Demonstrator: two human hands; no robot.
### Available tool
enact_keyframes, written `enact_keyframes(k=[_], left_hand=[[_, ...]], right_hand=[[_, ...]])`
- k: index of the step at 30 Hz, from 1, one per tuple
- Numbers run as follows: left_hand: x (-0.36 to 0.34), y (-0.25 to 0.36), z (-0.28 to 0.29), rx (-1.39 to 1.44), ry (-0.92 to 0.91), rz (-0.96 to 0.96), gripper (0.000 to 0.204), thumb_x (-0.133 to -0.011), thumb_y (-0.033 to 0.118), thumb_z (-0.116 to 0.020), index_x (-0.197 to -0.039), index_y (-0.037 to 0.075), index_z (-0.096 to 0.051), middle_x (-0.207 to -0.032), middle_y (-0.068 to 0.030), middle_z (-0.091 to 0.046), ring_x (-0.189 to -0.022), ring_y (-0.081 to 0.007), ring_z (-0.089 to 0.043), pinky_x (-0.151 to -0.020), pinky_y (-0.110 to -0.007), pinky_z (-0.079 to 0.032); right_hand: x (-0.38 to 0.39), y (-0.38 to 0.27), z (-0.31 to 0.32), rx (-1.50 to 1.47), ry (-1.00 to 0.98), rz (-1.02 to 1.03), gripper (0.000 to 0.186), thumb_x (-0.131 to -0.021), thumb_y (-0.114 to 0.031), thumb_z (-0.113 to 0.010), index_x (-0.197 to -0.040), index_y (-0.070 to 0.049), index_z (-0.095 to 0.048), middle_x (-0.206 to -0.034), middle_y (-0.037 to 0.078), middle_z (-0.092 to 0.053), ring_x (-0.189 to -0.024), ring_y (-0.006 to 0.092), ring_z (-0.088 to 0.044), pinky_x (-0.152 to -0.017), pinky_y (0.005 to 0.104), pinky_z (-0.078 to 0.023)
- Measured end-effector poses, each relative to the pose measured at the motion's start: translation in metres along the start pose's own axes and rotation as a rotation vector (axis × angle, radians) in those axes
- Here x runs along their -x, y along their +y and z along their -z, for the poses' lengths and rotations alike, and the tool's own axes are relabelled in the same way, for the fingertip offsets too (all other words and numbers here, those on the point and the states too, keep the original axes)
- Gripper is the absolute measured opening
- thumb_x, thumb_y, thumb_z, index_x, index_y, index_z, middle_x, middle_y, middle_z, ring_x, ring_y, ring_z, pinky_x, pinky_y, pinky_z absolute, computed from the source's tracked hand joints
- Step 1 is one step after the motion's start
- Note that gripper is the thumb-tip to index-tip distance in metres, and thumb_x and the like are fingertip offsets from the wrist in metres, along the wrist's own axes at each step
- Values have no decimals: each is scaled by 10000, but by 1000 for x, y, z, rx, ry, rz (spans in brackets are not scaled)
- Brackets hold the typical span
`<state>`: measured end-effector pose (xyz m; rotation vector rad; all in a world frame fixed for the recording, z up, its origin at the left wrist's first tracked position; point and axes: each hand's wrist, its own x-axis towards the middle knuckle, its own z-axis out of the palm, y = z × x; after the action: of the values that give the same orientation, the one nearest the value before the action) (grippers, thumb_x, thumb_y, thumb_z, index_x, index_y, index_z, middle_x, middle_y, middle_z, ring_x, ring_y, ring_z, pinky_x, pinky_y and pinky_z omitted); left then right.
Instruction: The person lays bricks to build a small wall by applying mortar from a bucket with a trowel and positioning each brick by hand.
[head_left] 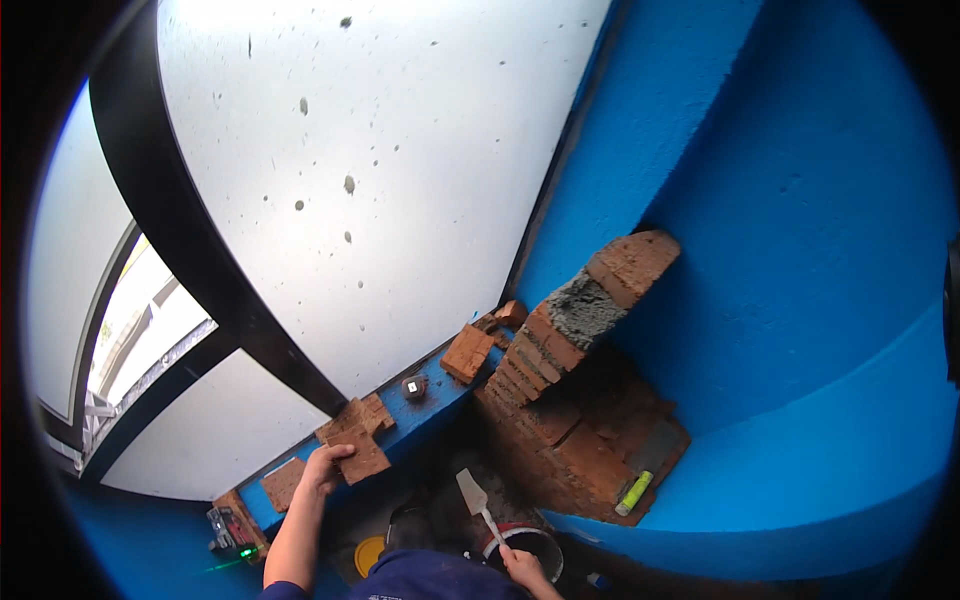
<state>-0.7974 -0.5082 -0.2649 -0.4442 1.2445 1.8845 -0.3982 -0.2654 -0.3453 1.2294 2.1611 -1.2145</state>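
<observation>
Reddish-brown brick [364, 458]: gripped at its left edge by the fingers of the left hand [323, 466], thumb laid over the face; long axis cannot be told.
Trowel [472, 492]: held by its handle in the closed fingers of the right hand [522, 566], beside a bucket [543, 546], blade pointed up and leftward.
Curved brickwork [535, 350]: set above and to the right of the held brick, apart from it; its run is slanted from lower left to upper right, and a grey mortar patch [585, 312] is borne on it.
Nearer side: the trowel blade is seen closer to the brickwork than the held brick.
Blue ledge [437, 383]: topped with loose bricks [467, 353].
</observation>
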Motion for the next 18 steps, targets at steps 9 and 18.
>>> enact_keyframes(k=[9, 18], left_hand=[[61, 129, -302, -526, -376, -468, 542, -760, 364, -758, -1097, -32, -602, -939, -125, -636, -868, -209, -600, -776, -322, -461], [-2, 124, -429, -616, -337, -583, 575, -855, 455, -652, -1021, -95, -673, -928, -177, -668, -832, -220, -616, -746, -335, -484]], right_hand=[[-4, 27, -28, -327, 119, -30, 557, -907, -571, -514, -713, -71, -666, -601, 72, -626, -578, 206, -638, -579, 338, -491], [-19, 59, -71, -316, 353, 123, 408, -961, -449, -511, -861, -82, -660, -552, 26, -609, -486, 239, -552, -506, 369, -471]])
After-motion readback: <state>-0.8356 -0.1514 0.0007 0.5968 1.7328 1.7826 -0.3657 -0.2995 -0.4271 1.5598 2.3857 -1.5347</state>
